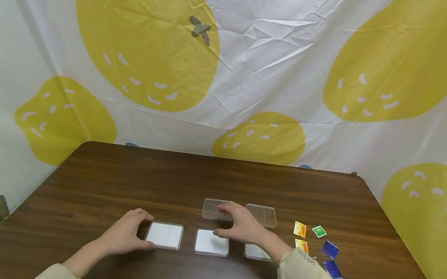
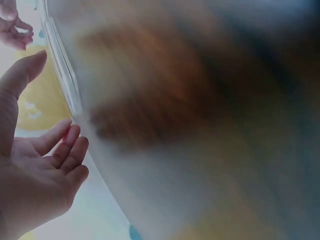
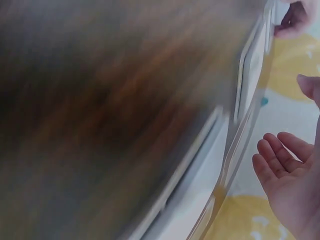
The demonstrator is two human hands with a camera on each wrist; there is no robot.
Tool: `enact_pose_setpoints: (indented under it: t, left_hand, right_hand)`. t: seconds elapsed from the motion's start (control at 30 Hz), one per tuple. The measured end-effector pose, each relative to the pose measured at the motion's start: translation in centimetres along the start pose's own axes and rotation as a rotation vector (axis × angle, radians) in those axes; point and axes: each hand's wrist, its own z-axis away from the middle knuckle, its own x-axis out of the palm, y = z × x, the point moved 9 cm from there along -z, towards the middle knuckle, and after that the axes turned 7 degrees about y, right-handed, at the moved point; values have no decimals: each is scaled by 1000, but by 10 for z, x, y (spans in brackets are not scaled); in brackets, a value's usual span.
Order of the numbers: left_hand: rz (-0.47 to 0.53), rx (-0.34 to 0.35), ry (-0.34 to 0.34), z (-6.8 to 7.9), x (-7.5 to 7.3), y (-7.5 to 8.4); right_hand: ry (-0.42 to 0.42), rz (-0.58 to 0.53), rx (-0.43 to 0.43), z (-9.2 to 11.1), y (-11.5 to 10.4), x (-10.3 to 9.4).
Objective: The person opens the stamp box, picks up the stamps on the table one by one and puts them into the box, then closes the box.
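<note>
Three shallow clear cases with white tops stand in a row on the table: a left case (image 1: pixel 164 235), a middle case (image 1: pixel 210 243) and a right case (image 1: pixel 256 252) partly hidden by the right forearm. My left hand (image 1: pixel 125 233) is at the left case, thumb and fingers spread apart around its left side, with the thumb tip right at the near corner. Above the middle case hovers my right hand (image 1: pixel 243 223), its thumb and fingers apart and nothing between them. Behind, a clear lid (image 1: pixel 212 209) and a second clear lid (image 1: pixel 262 215) lie flat, both partly covered by that hand.
To the right lie two orange-yellow packets (image 1: pixel 300 229), a small green square (image 1: pixel 319 231) and two dark blue packets (image 1: pixel 331 249). The brown wooden table (image 1: pixel 143 176) reaches back to a white curtain (image 1: pixel 250 70) with yellow fruit prints.
</note>
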Motion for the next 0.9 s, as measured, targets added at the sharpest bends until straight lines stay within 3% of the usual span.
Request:
enact_pose_setpoints:
  t: [0.3, 0.63, 0.9]
  left_hand:
    - [59, 28, -37, 5, -1, -9]
    - [56, 79, -68, 3, 1, -4]
    - [24, 93, -59, 3, 1, -3]
  right_hand:
    - [-15, -18, -56, -6, -33, 17]
    - [-102, 75, 11, -17, -47, 51]
    - [-75, 152, 20, -26, -60, 67]
